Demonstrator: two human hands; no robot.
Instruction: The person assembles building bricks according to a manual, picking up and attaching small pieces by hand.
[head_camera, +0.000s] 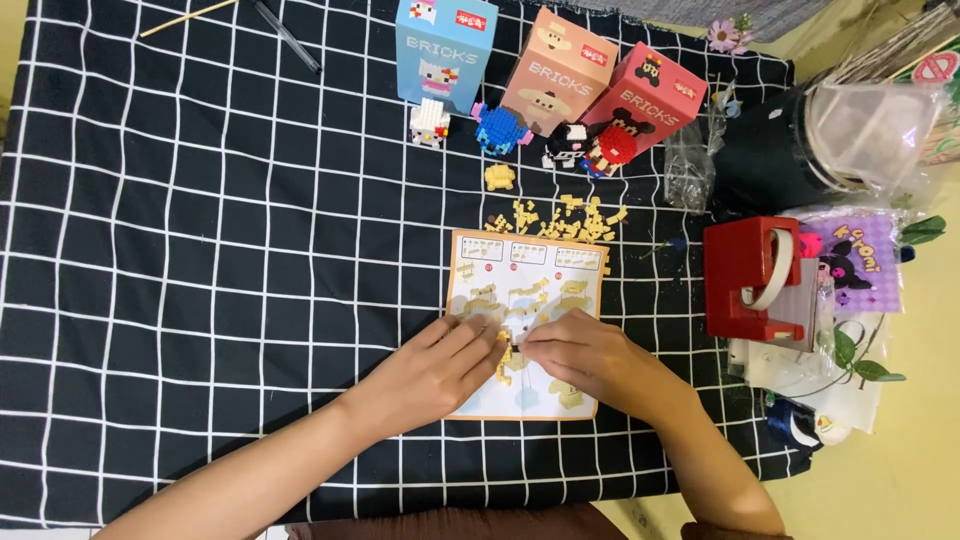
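Pinching a small brick model (515, 345), both hands' fingers (540, 345), loose yellow bricks (560, 220) beyond

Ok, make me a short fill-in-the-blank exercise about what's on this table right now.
1. Both hands, left hand and right hand, meet over the ____ sheet.
2. The loose bricks above the sheet are pale ____.
3. The tablecloth is black with ____ grid lines.
4. Behind the built figures stand ____ boxes.

Missing words: instruction; yellow; white; three
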